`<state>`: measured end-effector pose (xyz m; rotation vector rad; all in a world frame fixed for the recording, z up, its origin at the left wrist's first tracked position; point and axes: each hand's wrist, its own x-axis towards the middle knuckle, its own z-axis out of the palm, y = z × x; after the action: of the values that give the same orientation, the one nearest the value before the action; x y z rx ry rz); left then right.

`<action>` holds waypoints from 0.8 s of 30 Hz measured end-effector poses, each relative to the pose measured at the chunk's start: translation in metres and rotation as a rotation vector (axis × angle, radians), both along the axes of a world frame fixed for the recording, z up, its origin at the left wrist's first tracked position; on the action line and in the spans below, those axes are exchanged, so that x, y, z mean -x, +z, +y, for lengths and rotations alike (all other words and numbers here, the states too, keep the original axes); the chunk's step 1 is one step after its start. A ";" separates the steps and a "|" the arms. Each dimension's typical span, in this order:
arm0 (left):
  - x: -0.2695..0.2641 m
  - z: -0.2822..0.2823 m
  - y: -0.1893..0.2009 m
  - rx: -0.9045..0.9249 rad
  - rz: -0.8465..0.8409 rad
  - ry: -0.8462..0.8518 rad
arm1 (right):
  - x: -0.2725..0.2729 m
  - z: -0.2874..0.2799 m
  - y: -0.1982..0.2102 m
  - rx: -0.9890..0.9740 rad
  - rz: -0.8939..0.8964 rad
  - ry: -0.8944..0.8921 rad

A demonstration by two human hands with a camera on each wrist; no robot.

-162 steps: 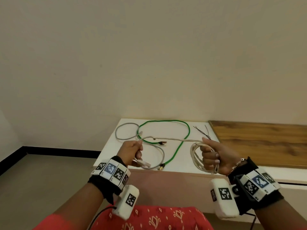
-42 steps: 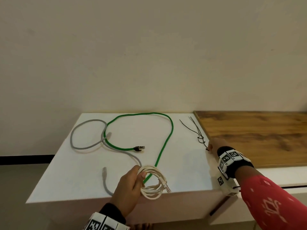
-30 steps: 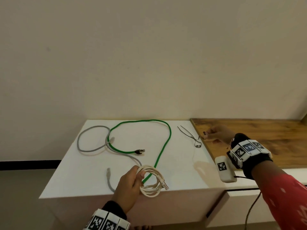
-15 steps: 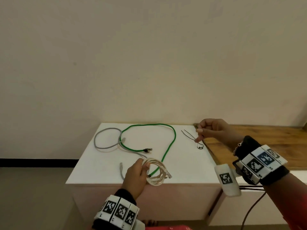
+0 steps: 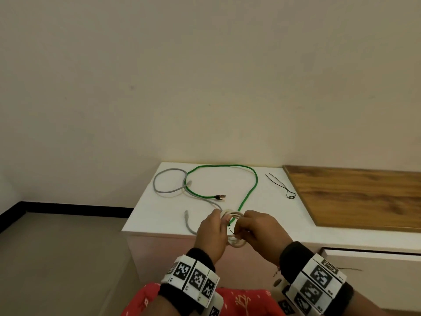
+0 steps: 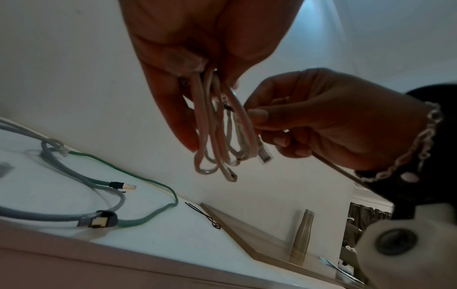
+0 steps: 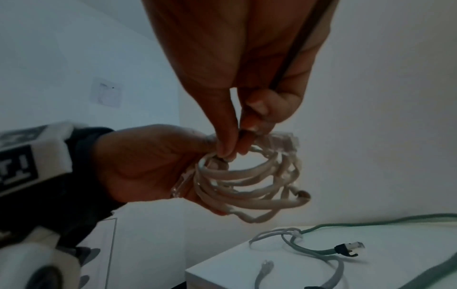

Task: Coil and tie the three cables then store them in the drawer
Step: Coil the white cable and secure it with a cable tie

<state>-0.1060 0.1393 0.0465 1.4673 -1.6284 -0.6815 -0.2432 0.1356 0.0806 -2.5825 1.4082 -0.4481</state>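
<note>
Holding the coiled white cable [image 5: 234, 226] in the air just in front of the white surface [image 5: 159, 215], the left hand [image 5: 213, 233] grips one side of the bundle, its loops hanging down between thumb and fingers. The right hand [image 5: 257, 233] is on the opposite side of the coil, thumb and forefinger pinching a thin black tie [image 7: 294, 50] at the loops; the tie's tail runs back along the palm. How far the tie already goes round the coil is hard to say, since the fingers cover that spot.

Beyond the hands, on the surface, the green cable [image 5: 248, 195] lies uncoiled in a wide loop, one plug [image 5: 219, 196] resting inside the loop. To the left of it the grey cable [image 5: 168, 190] lies loose too, crossing under the green one, with one end [image 5: 186, 213] close to the left hand. Beyond the right hand, two more black ties [image 5: 281, 187] lie together near the edge of a wooden top [image 5: 355, 197]. Below the right wrist a white drawer front [image 5: 373, 270] shows a narrow dark gap along its upper edge; its inside is out of sight. A plain cream wall [image 5: 205, 76] stands behind, and grey floor [image 5: 57, 258] with a black skirting lies to the left.
</note>
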 end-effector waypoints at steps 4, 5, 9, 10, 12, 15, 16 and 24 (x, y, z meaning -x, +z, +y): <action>0.006 0.006 -0.002 -0.001 -0.072 -0.031 | -0.004 0.004 -0.005 0.180 0.085 -0.002; 0.007 0.007 -0.003 0.001 -0.083 -0.033 | -0.003 0.005 -0.006 0.216 0.124 0.004; 0.009 0.009 -0.002 0.003 -0.058 -0.041 | -0.004 0.006 -0.018 0.347 0.160 -0.023; 0.009 0.009 -0.001 0.003 -0.047 -0.048 | -0.003 0.007 -0.021 0.387 0.157 -0.009; 0.009 0.011 0.001 0.005 -0.021 -0.062 | -0.003 0.009 -0.025 0.439 0.157 0.007; 0.009 0.012 0.001 0.001 0.008 -0.074 | -0.001 0.005 -0.033 0.510 0.152 0.066; 0.008 0.012 0.001 0.001 0.006 -0.075 | -0.001 0.004 -0.033 0.522 0.147 0.074; 0.008 0.012 0.002 0.033 -0.069 -0.061 | 0.001 -0.002 -0.039 0.713 0.007 0.064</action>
<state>-0.1140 0.1516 0.0490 1.4360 -1.7354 -0.6414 -0.2440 0.1336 0.0411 -3.1421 1.3332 -1.1020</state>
